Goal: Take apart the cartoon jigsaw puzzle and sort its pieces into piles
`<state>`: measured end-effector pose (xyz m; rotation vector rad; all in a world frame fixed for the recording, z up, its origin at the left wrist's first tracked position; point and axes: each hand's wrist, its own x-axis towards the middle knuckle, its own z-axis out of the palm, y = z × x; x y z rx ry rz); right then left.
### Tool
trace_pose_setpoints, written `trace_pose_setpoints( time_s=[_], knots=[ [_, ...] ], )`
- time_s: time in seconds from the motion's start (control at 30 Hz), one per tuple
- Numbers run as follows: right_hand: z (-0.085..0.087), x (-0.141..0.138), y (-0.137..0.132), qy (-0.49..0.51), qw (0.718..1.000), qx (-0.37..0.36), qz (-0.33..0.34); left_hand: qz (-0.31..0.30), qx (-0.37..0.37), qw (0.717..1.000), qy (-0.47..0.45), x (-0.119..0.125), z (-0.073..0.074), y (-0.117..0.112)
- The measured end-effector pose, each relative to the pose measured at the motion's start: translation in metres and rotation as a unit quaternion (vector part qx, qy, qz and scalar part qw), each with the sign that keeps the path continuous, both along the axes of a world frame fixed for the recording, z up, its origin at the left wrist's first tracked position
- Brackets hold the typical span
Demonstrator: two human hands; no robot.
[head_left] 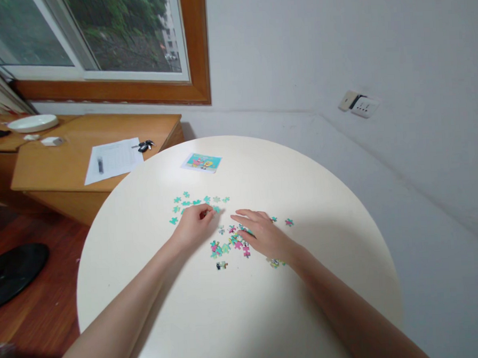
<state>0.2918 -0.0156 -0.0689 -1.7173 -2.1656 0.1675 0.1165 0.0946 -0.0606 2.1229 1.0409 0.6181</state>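
My left hand (196, 223) is closed in a pinch, thumb and forefinger together on a small teal jigsaw piece (217, 209) at their tips. Beyond and to the left of it, several teal jigsaw pieces (186, 203) lie scattered. My right hand (266, 233) is open, its fingers stretched to the left over the mixed jigsaw pieces (237, 242), and it hides part of them. Two joined pieces (222, 265) lie nearer to me. A few more pieces (274, 262) show partly under my right wrist, and a pink and teal piece (289, 222) lies to its right.
The round white table (238, 318) bears a colourful cartoon picture card (203, 162) at the back. Left of it stands a wooden desk (70, 164) with a paper sheet (118, 158), keys (146, 146) and a white dish (33, 123). A wall with a socket (364, 106) rises behind.
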Motion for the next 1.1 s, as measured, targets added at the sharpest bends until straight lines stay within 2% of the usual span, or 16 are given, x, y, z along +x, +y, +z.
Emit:
trace_pose_setpoints(
  time_s=[0.2,0.5,0.67,0.9,1.1],
  knots=[
    [-0.003,-0.003,0.001,0.003,1.000,-0.002,-0.006,-0.001,0.024,1.000,0.011,0.005,-0.006,-0.003],
    [-0.004,-0.007,0.002,0.008,1.000,0.004,0.007,-0.051,0.109,0.989,0.081,0.007,-0.011,-0.004],
    [-0.005,-0.008,0.002,0.011,1.000,0.002,0.010,-0.042,0.096,0.991,0.086,0.008,-0.012,-0.003],
    [-0.003,-0.008,0.001,0.010,1.000,0.001,0.011,-0.016,0.065,0.997,0.042,0.007,-0.017,0.000],
    [-0.002,-0.008,0.000,0.010,1.000,-0.003,0.009,-0.022,0.077,0.996,0.037,0.005,-0.014,-0.001]
  ],
)
